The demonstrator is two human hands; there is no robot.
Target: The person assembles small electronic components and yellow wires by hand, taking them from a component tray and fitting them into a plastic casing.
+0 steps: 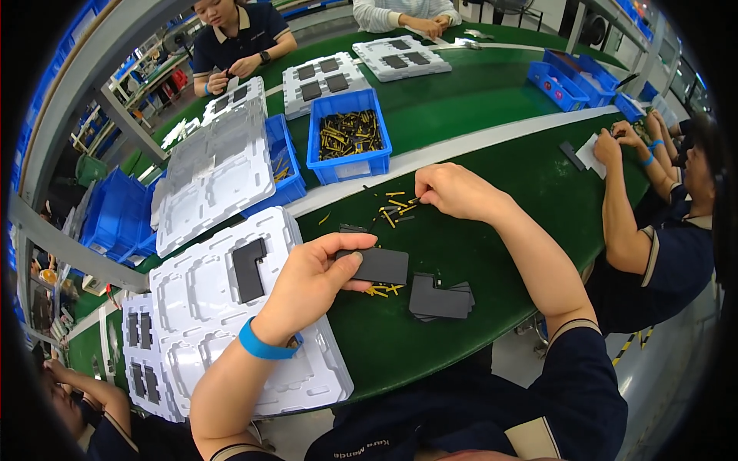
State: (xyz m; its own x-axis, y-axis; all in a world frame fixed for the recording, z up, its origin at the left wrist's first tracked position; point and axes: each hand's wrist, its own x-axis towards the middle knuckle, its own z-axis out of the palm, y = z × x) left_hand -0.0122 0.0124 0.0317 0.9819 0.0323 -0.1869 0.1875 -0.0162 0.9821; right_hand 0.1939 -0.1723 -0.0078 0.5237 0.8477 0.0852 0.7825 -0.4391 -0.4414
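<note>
My left hand (319, 273) grips a flat black rectangular part (374, 266) between thumb and fingers, held above the green table. Farther right, my right hand (461, 192) is closed in a pinch on a small yellow-and-black strip (416, 201), at the edge of a loose group of such strips (390, 211). More yellow strips (382, 290) lie partly hidden under the held part. Just right of it rests a small stack of flat black L-shaped parts (440, 298).
A white moulded tray (207, 300) holding one black L-shaped part (249, 269) lies under my left forearm. Beyond my hands stands a blue bin (350, 169) full of strips. Clear plastic trays (219, 173) lean at the left. Co-workers sit across the table and at my right.
</note>
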